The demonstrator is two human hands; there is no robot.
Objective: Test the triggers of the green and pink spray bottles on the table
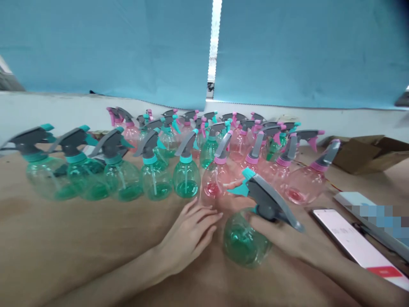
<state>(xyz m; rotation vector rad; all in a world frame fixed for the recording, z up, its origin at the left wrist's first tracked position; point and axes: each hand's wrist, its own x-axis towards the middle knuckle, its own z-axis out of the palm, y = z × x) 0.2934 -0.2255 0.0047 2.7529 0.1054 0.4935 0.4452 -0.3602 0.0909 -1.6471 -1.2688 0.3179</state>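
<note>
Along the left of the tabletop (64, 238), a front row of teal-tinted spray bottles (187, 181) with grey triggers stands upright, and more teal and pink bottles crowd behind them, below a blue curtain (96, 47).

The left hand (188, 236) lies palm down and empty, spread loosely, its fingertips (209, 215) just short of a pink-tinted spray bottle (214, 183). Beside it, the right hand (276, 230) wraps closed around the neck of a tilted green spray bottle (244, 238), just under its grey sprayer head (268, 200). That bottle's long axis slants from the round base at lower left, the end nearer the left hand, up to the head at upper right, with the teal nozzle aimed back toward the standing bottles. Whether the base touches the tabletop cannot be told.

Further right stand more pink-tinted bottles (306, 187). A smartphone (354, 243) lies beside the right wrist, next to a white carton (373, 217) with a pixelated label, and a brown cardboard box (367, 153) sits at the far edge.
</note>
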